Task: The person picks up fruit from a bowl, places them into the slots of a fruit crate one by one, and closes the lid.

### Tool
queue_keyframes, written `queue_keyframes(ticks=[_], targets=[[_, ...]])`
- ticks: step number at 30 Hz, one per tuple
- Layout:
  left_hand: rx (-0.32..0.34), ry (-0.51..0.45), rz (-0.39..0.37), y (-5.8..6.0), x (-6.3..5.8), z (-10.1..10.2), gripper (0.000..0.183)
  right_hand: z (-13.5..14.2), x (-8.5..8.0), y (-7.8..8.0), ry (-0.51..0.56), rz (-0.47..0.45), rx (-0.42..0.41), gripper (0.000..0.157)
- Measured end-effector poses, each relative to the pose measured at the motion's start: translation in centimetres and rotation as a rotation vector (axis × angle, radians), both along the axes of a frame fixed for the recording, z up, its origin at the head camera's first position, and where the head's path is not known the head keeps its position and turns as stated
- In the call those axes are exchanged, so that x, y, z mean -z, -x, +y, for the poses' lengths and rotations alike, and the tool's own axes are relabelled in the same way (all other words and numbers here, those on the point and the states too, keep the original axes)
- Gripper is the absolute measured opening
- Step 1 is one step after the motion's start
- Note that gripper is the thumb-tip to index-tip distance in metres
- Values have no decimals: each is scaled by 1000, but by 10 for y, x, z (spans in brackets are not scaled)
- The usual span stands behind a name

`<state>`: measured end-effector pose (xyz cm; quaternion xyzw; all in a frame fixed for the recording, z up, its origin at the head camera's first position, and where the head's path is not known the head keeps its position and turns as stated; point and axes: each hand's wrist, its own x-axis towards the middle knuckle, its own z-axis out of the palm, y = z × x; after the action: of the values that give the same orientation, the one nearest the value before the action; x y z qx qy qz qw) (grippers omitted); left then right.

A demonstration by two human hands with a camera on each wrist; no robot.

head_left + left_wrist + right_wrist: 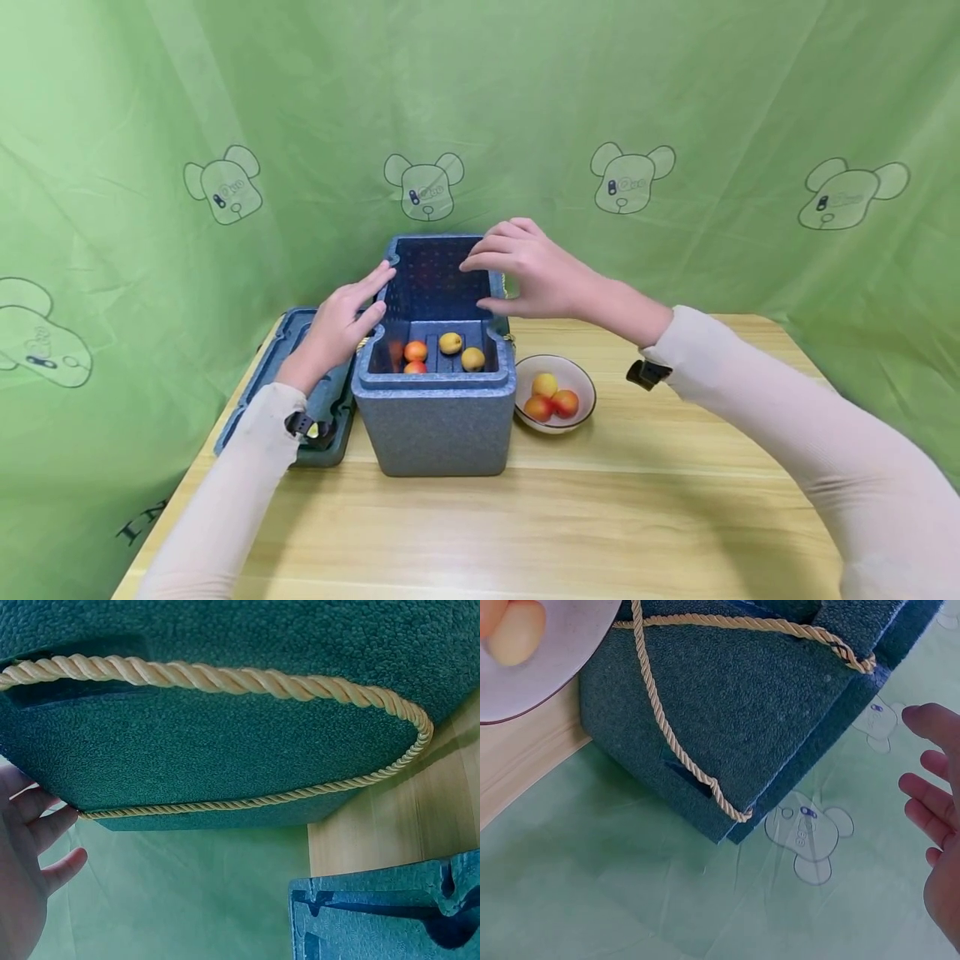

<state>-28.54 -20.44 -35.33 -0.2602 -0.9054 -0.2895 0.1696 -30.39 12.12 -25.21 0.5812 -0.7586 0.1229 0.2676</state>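
A grey-blue foam box stands uncovered on the table. Inside are two orange-red fruits and two yellow fruits, which look like peaches or apricots. At the box's left rim is my left hand, its fingers straight and its fingertips at the edge. My right hand hovers by the right rim, thumb and fingers loosely bent and apart, holding nothing. In the right wrist view this right hand appears clear of the box wall. A gold rope handle hangs along the box's side in the left wrist view.
Right of the box sits a white bowl with a dark rim, holding one yellow fruit and two orange-red fruits. The foam lid lies left of the box, partly beneath my left arm. A green curtain hangs behind the wooden table.
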Motion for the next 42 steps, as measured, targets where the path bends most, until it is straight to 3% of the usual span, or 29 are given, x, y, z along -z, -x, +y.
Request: queue_keyframes(ticks=[8, 17, 29, 36, 42], targets=[[9, 7, 22, 2, 3, -2, 55, 29, 5, -2, 130, -14, 7, 47], [12, -2, 41, 3, 4, -4, 54, 63, 23, -5, 141, -113, 104, 49], [17, -12, 37, 3, 3, -2, 55, 101, 83, -10, 107, -192, 150, 51], [20, -14, 42, 3, 3, -2, 54, 103, 115, -15, 11, -274, 156, 49], [22, -19, 49, 3, 3, -2, 54, 99, 133, -19, -76, -346, 158, 47]])
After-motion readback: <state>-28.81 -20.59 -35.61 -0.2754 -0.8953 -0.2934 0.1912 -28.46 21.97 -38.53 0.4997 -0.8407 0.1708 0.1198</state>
